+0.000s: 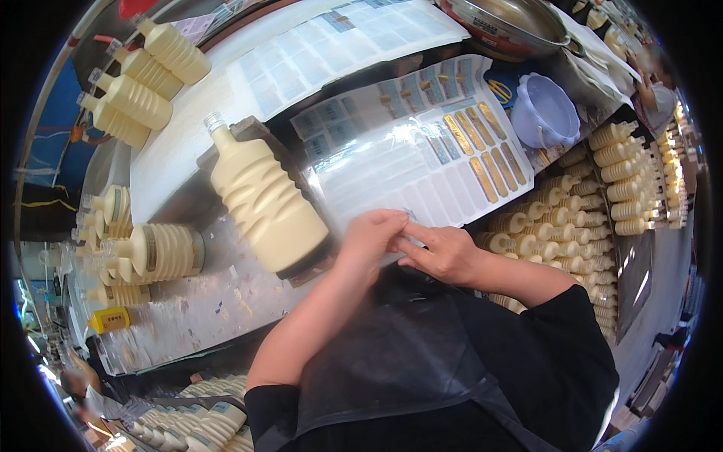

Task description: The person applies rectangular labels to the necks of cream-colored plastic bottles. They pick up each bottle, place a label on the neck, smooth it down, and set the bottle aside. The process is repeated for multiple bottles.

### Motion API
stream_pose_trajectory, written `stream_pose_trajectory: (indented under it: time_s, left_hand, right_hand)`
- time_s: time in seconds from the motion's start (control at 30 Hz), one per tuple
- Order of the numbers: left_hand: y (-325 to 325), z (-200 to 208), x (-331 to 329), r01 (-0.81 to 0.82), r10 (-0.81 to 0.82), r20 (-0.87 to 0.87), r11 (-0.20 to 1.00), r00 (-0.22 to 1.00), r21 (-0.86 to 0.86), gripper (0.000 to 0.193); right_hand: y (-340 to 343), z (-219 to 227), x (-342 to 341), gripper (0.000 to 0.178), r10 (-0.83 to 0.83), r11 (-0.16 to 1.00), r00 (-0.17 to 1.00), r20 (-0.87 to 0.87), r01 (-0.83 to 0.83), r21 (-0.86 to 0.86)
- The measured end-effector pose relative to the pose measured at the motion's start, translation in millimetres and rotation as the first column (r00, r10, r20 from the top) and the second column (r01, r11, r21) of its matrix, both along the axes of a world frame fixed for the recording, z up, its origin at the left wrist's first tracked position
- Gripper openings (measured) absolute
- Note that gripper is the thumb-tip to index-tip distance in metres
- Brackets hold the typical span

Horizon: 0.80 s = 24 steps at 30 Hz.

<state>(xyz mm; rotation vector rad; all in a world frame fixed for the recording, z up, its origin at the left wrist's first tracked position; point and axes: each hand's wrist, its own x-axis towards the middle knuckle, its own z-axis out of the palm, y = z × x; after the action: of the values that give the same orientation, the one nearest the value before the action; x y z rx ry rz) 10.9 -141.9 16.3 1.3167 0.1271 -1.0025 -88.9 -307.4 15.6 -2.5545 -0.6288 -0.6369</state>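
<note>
My left hand [374, 232] and my right hand [446, 253] meet at their fingertips over the near edge of a label sheet [361, 177]. Both are closed in a pinch. A small, pale glint shows at the fingertips, too small to name. Gold strips [482, 181] and blue-grey labels stand in rows on the sheet, beside blank backing. Left of my hands a large cream bottle [263, 200] with a wavy ribbed body lies in a dark cradle [305, 264], its clear neck pointing to the far left. Neither hand touches it.
Cream bottles [135, 98] stand at the far left, with labelled ones [166, 252] nearer. A yellow box [110, 320] sits by the left edge. Beyond are another label sheet [346, 45], a metal basin [512, 26], yellow-handled scissors [498, 92] and a lilac bucket [544, 113]. Bottles [557, 226] crowd the right.
</note>
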Motion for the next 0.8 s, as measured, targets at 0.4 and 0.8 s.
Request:
stream_pose_trajectory:
  time_s: [0.4, 0.8]
  left_hand:
    - [65.2, 95.4, 23.9, 0.097, -0.198, 0.524, 0.972, 0.828, 0.214, 0.017]
    - [148.0, 103.5, 100.0, -0.512, 0.449, 0.616, 0.855, 0.648, -0.084, 0.016]
  right_hand:
    - [9.6, 76.9, 93.5, 0.030, 0.612, 0.557, 0.417, -0.671, 0.375, 0.741]
    - [97.6, 116.8, 203.4, 0.019, 0.353, 0.722, 0.709, -0.611, 0.209, 0.660]
